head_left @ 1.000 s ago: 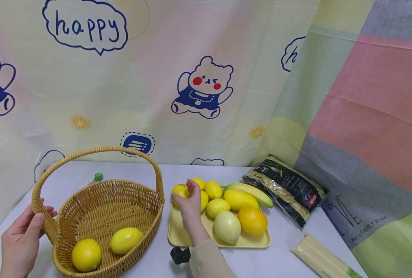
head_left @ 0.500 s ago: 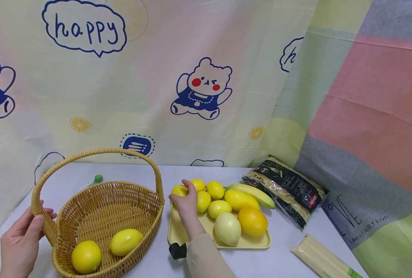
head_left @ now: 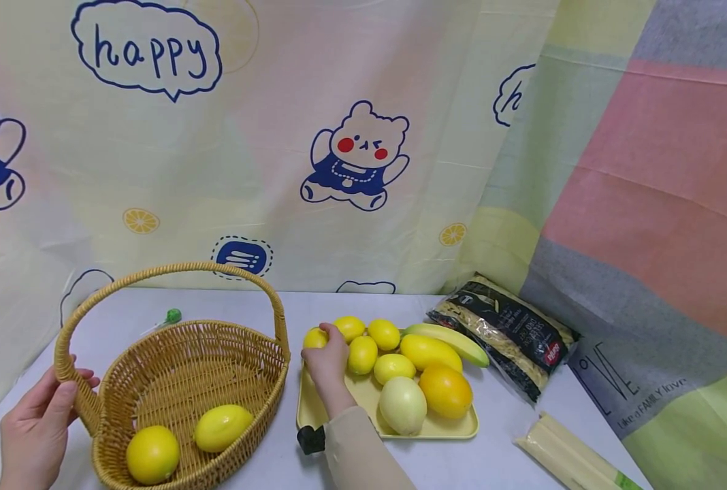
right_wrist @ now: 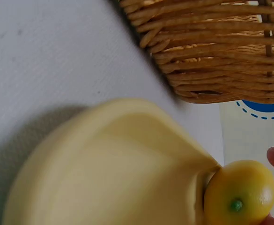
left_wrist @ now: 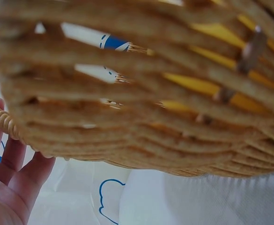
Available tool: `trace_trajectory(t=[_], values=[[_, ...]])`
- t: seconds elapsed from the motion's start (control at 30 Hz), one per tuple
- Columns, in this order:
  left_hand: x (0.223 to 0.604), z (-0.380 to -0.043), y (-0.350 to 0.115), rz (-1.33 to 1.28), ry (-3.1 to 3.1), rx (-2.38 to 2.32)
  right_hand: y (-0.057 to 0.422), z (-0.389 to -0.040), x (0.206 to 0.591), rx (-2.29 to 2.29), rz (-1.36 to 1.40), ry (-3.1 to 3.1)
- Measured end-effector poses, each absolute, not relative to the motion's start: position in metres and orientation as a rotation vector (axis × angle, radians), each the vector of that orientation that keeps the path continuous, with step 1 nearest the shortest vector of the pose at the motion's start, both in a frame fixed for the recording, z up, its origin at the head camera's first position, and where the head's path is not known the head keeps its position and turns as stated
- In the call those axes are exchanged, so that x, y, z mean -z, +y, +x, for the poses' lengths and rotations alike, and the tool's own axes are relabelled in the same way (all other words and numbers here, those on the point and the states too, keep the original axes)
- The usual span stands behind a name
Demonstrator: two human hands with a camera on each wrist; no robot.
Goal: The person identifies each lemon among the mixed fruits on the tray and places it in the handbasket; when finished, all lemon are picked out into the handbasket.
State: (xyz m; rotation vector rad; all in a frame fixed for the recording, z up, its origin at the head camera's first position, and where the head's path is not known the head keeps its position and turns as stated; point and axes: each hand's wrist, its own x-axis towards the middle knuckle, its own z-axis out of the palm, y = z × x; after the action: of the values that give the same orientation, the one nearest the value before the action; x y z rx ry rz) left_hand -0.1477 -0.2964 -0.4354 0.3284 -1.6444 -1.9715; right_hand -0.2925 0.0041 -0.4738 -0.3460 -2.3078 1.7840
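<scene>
Left hand (head_left: 39, 425) grips arched tan wicker handle (head_left: 180, 267); right hand (head_left: 329, 357), hold unclear, seemingly picks adjacent rounded yellow fruit (right_wrist: 242, 187); lifting would need pinching.

Hands (head_left: 35, 425) (head_left: 329, 364) well apart, right forearm (head_left: 363, 446) forward

Left grip (head_left: 37, 422) holds basket handle (head_left: 198, 267) — right grip (head_left: 329, 367) beside lemon (head_left: 313, 337).

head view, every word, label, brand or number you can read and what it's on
"happy": back cloth, speech bubble
"h": back cloth, cut-off bubble
"VE": patchwork cloth; letters before it unclear
"FAMILY love": patchwork cloth; words before it unclear
Black bag: white print and red logo too blurred to read
</scene>
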Motion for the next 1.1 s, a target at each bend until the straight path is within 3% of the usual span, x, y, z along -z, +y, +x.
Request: trace_trajectory(t=[0.73,1.1], values=[[0.437,-0.149,-0.297,0.333,-1.638,1.975,0.007,-0.293,0.472,-1.944,-0.365,-2.259],[0.436,-0.149,-0.297,0.315,-1.646,1.964,0.030,-0.290,0.442,-2.280,-0.258,-1.965]])
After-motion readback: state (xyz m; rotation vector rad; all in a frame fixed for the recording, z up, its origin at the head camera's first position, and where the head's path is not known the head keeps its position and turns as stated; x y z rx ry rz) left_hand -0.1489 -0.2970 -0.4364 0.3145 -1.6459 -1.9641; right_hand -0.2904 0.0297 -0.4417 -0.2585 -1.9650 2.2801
